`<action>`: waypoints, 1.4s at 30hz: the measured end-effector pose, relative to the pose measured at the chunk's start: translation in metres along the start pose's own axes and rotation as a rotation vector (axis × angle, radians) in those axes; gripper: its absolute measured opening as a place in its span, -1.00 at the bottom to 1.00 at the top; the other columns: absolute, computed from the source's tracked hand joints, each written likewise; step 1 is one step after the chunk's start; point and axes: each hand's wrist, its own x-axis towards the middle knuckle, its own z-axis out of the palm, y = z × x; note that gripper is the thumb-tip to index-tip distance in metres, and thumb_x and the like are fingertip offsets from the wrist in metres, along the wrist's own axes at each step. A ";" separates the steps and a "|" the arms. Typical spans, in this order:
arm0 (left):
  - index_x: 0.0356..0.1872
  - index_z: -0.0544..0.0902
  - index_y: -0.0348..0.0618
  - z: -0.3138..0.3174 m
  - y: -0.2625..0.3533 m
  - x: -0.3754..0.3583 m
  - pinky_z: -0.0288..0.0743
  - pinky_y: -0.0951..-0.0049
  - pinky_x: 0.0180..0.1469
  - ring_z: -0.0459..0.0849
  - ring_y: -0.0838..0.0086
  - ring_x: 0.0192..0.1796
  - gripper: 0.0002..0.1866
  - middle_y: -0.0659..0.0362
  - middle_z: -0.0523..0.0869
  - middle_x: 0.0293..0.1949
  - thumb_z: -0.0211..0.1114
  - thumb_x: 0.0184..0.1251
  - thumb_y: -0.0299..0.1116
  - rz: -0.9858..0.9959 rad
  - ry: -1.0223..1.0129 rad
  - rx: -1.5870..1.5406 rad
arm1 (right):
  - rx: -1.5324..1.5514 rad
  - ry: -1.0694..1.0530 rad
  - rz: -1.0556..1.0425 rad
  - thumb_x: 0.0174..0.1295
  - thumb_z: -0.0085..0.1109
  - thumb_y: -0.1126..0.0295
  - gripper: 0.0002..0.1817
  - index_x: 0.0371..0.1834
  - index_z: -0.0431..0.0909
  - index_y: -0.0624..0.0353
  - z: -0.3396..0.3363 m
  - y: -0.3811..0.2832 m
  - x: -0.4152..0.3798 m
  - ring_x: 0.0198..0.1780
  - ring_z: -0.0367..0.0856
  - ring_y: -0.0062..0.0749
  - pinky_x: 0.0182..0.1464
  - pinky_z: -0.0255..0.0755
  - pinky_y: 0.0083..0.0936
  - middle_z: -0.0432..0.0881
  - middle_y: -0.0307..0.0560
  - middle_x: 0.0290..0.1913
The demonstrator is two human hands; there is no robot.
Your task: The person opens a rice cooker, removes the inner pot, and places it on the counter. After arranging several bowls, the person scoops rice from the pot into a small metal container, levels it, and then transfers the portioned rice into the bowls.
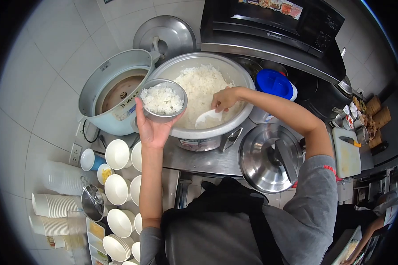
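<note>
My left hand (154, 131) supports a small metal bowl (162, 118) from below, its fingers and thumb curled up around the sides. White cooked rice (162, 98) is heaped inside the bowl. Just to the right stands a large rice pot (185, 132), partly filled with more rice (201, 84). Over the pot's right half, my right hand (226, 98) is closed around a white rice paddle (209, 116). The paddle's blade lies against the rice near the front of the pot, and its handle is hidden in my fingers.
A pale blue cooker shell (86, 104) stands left of the pot; a steel lid (267, 145) lies front right. White paper bowls (117, 154) line the left side. A black oven (269, 39) overhangs the back, above a blue-lidded container (274, 84). Another person's arm (365, 236) shows lower right.
</note>
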 end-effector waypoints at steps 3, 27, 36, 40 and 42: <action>0.32 0.21 -0.05 -0.003 0.006 0.001 0.18 -0.13 0.27 0.27 0.14 0.34 -0.26 0.03 0.29 0.30 0.11 0.23 0.18 0.021 0.051 0.097 | 0.294 -0.154 -0.047 0.20 0.12 0.39 -0.87 -0.36 0.61 0.21 -0.003 0.017 0.009 -0.52 0.40 -0.67 -0.46 0.24 -0.64 0.51 -0.32 -0.58; 0.33 0.16 -0.01 -0.003 -0.026 0.037 0.20 -0.15 0.26 0.26 0.11 0.33 -0.17 0.04 0.26 0.31 0.11 0.15 0.29 0.026 0.059 0.056 | 0.192 1.187 -0.360 0.19 -0.03 0.60 -0.65 0.07 0.45 0.34 -0.003 -0.069 -0.057 -0.27 0.62 -0.22 -0.21 0.48 -0.42 0.59 0.16 -0.15; 0.30 0.20 -0.02 -0.002 -0.020 0.032 0.30 0.00 0.21 0.33 0.21 0.28 -0.16 0.07 0.32 0.26 0.12 0.12 0.33 0.021 0.165 0.114 | 0.163 1.074 -0.260 0.14 -0.04 0.60 -0.65 0.03 0.46 0.38 -0.010 -0.065 -0.067 -0.14 0.57 0.10 -0.09 0.41 -0.19 0.58 0.29 -0.22; 0.29 0.20 -0.01 -0.004 -0.018 0.032 0.31 0.00 0.21 0.34 0.22 0.28 -0.17 0.07 0.33 0.25 0.13 0.12 0.31 0.025 0.185 0.125 | 0.102 1.051 -0.264 0.14 -0.05 0.61 -0.65 0.03 0.46 0.39 -0.008 -0.067 -0.065 -0.13 0.56 0.13 -0.07 0.40 -0.18 0.58 0.30 -0.19; 0.30 0.19 -0.03 -0.007 -0.017 0.033 0.26 -0.07 0.23 0.31 0.16 0.29 -0.16 0.05 0.29 0.28 0.14 0.12 0.30 0.047 0.181 0.117 | 0.051 1.062 -0.290 0.15 -0.04 0.60 -0.66 0.02 0.46 0.37 -0.005 -0.070 -0.064 -0.16 0.57 0.08 -0.10 0.42 -0.22 0.58 0.27 -0.20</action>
